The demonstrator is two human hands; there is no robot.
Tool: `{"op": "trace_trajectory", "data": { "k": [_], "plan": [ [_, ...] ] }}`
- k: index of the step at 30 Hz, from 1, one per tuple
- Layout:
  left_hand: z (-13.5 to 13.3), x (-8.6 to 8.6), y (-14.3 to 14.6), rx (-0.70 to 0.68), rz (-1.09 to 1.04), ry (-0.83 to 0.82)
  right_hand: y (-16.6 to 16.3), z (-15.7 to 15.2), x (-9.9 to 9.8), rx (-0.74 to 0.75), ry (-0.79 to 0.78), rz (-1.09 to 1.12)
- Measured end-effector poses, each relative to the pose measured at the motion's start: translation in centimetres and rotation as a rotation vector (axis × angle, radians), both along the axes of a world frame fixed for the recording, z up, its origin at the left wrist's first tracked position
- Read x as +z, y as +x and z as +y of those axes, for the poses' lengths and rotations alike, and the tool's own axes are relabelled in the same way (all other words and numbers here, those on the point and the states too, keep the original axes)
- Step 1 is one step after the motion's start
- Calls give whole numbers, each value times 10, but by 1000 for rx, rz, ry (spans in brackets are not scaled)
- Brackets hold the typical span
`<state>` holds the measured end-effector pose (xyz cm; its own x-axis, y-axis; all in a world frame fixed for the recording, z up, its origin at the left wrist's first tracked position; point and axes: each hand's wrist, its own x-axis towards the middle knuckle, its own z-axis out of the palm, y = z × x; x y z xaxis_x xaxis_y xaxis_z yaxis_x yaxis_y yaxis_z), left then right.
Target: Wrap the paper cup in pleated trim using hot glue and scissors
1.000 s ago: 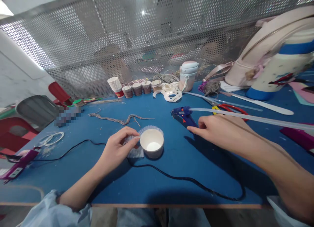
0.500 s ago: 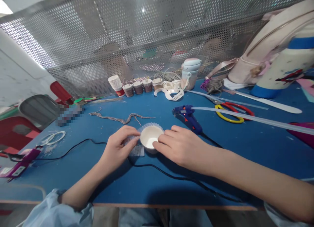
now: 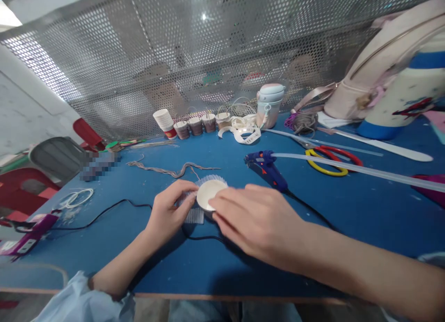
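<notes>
In front of me is a white paper cup [image 3: 210, 192], its open mouth turned up toward me. A clear ribbed plastic strip [image 3: 195, 215] lies by the cup's left side, and its ribbed edge also shows behind the rim. My left hand [image 3: 175, 201] pinches at the cup's left side, thumb and fingers close together by the strip and the rim. My right hand [image 3: 255, 215] is closed on the cup's right side, fingers over the rim, a little smeared by motion. What lies under its fingers is hidden.
A blue glue gun [image 3: 266, 168] with a long glue stick lies right of the cup, its black cord trailing. Beyond are scissors [image 3: 327, 160], several small cups [image 3: 195, 126], a stack of paper cups [image 3: 164, 123] and twisted cord [image 3: 177, 171]. A purple power strip [image 3: 29, 234] sits left.
My right hand has shifted down and left around the cup's near right side, fingers now closer together. The cup has moved slightly left. My left hand stays almost in place.
</notes>
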<state>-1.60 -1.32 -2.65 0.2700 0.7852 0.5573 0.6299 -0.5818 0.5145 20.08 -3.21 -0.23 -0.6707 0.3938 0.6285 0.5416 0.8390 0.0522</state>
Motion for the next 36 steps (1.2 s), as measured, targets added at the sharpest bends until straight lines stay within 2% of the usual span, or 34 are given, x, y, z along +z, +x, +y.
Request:
{"op": "trace_trajectory", "data": {
  "k": [3,6,9,11,14,21,30,36],
  "plan": [
    [0,-1,0,-1,5,-3,1,19,19,-77,-166,136],
    [0,-1,0,-6,17,-5,-5,47,30,-153,-417,125],
    [1,-2,-1,-20,22,3,-14,72,31,-59,-658,-74],
    [2,-2,-1,-25,21,8,-18,82,30,22,-730,-175],
    [2,-2,0,-38,15,18,-20,86,30,55,-750,-229],
    [3,-1,2,-60,13,35,-21,80,33,-41,-747,-230],
    [5,-3,1,-54,29,23,-26,75,32,-140,-573,-293],
    [6,-5,1,-72,63,21,-20,82,32,-61,-639,-323]
  ]
}}
